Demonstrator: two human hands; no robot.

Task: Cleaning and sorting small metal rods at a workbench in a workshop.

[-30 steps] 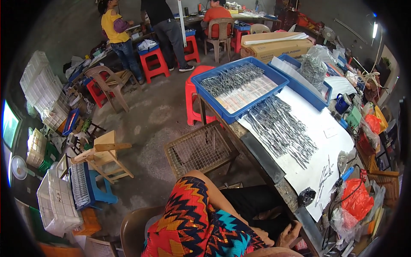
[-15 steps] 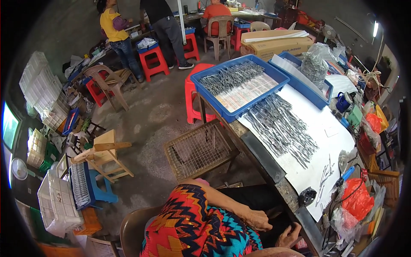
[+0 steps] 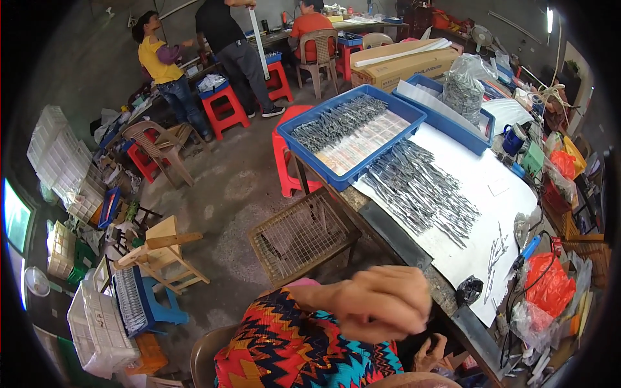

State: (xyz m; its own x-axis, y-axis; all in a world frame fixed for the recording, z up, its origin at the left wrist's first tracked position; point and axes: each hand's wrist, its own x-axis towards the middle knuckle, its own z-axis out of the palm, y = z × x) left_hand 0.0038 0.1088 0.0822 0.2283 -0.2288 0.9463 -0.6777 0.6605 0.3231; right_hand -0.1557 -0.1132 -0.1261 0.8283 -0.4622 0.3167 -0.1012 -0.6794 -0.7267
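My left hand is raised in front of my patterned sleeve, close to the view, its fingers curled in. Whatever the fingers hold, if anything, is hidden. Lower down, beside the table's near edge, my right hand is partly hidden; its bent fingers stand apart and I see nothing in them. Many thin dark metal strips lie spread on a white sheet on the table. Behind them a blue tray contains more such strips. A few loose strips lie nearer me on the sheet.
A second blue tray carries a clear bag of strips. Red plastic bags, cables and a black cup-like thing crowd the table's right side. A woven-top stool stands left of the table. Several people are at the back.
My left hand has risen from near my lap toward the view. My right hand has shifted slightly left and stays low. The view has shifted a little.
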